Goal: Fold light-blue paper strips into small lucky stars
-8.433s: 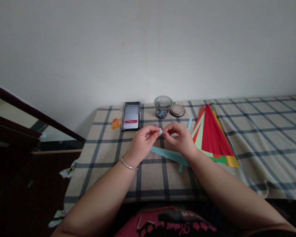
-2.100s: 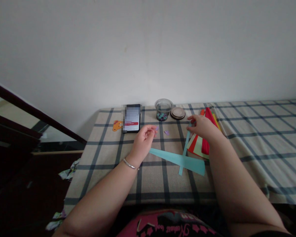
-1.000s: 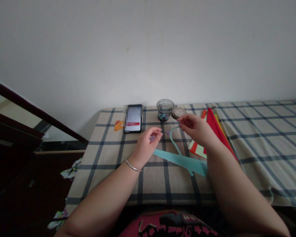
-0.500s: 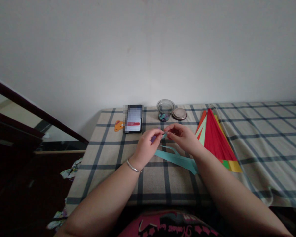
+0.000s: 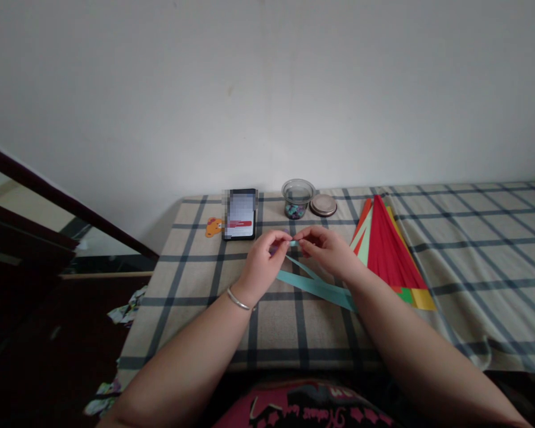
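My left hand [image 5: 264, 261], with a silver bangle at the wrist, pinches one end of a small light-blue paper strip [image 5: 293, 243]. Thumb and fingertips of my right hand [image 5: 330, 252] are closed on its other end. Both hands hover close together over the table, fingertips nearly meeting. Beneath them a stack of light-blue paper strips [image 5: 316, 287] lies slanted, its right end under my right forearm. A narrow strip [image 5: 301, 267] rises off it toward my left hand; whether it joins the held piece is unclear. Something purple [image 5: 275, 250] shows partly behind my left fingers.
Behind the hands stand a clear jar [image 5: 298, 199] with small blue and purple pieces in it and its round lid [image 5: 323, 205]. A phone [image 5: 241, 214] sits left, beside an orange bear cutout [image 5: 213, 227]. Red, yellow, green and orange paper strips [image 5: 390, 255] fan out at right on the checked tablecloth [image 5: 196, 321].
My fingertips have shifted slightly, and the held light-blue piece now lies flatter between them. The narrow strip below looks straighter. Jar, phone and coloured strips stay in place.
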`<state>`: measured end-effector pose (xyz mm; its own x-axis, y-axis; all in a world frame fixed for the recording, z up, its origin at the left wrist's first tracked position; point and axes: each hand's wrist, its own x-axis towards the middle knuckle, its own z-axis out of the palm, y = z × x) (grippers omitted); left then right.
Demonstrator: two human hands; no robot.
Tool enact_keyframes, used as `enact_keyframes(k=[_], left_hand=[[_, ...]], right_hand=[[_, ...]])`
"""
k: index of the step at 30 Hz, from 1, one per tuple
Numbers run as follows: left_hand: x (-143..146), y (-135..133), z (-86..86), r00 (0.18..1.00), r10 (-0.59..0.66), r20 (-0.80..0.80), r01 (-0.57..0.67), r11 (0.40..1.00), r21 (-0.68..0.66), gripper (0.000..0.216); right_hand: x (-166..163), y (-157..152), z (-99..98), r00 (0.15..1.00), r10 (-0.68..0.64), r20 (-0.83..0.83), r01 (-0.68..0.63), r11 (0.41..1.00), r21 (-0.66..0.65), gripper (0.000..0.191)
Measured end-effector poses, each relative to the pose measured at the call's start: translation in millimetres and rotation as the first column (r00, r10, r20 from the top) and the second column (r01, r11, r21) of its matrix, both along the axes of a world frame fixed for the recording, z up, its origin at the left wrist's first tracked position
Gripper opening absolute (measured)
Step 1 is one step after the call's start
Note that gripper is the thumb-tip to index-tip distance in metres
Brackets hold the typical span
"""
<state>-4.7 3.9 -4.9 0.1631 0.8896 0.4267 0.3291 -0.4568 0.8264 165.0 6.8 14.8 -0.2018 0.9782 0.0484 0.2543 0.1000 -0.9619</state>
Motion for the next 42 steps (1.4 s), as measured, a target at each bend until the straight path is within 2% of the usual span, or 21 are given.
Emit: enact_keyframes(k=[4, 9, 12, 15, 19, 22, 26, 30, 35, 42], left_hand=[[0, 0, 1.1, 0.998, 0.002, -0.056, 0.001, 0.999, 0.052, 0.009], [2, -2, 3.6, 0.999, -0.033, -0.004, 0.033, 0.999, -0.029, 0.008], [3, -3, 4.5, 0.996, -0.038, 0.079, 0.048, 0.991, -0.129, 0.009], [4, -2, 5.7, 0.965, -0.040, 0.258, 0.109, 0.959, -0.260, 0.008], [3, 1, 4.5, 0.922, 0.017, 0.387, 0.116, 0.941, -0.319, 0.006], [2, 1, 1.5, 0.943, 0.025, 0.332, 0.081, 0.950, -0.303, 0.007], [1, 0, 0.7, 0.983, -0.003, 0.183, 0.024, 0.993, -0.117, 0.008], [1, -3, 3.8, 0.999, -0.024, 0.034, 0.024, 1.000, 0.013, 0.012], [1, -3, 3.8, 1.000, -0.016, 0.010, 0.016, 1.000, -0.014, 0.008], [3, -2, 3.1, 0.976, -0.055, 0.213, 0.091, 0.983, -0.161, 0.012]], right_hand=[[1, -3, 4.1, 0.981, 0.014, 0.195, -0.031, 0.996, 0.084, 0.020], [3, -4, 7.9, 0.954, 0.014, 0.301, -0.061, 0.987, 0.148, 0.019], [4, -2, 6.1, 0.979, 0.006, 0.204, -0.027, 0.995, 0.099, 0.020], [3, 0, 4.9, 1.000, 0.001, -0.017, -0.001, 1.000, 0.001, 0.026], [3, 1, 8.1, 0.974, -0.030, -0.224, 0.003, 0.993, -0.120, 0.035], [2, 1, 11.1, 0.960, -0.041, -0.278, -0.006, 0.986, -0.167, 0.038], [-1, -1, 12.3, 0.945, -0.038, -0.325, -0.033, 0.977, -0.211, 0.040], [-4, -3, 12.2, 0.935, -0.020, -0.353, -0.069, 0.969, -0.237, 0.040], [-3, -4, 12.1, 0.925, -0.014, -0.379, -0.095, 0.958, -0.269, 0.041], [-2, -4, 9.9, 0.895, 0.027, -0.445, -0.167, 0.946, -0.278, 0.046]])
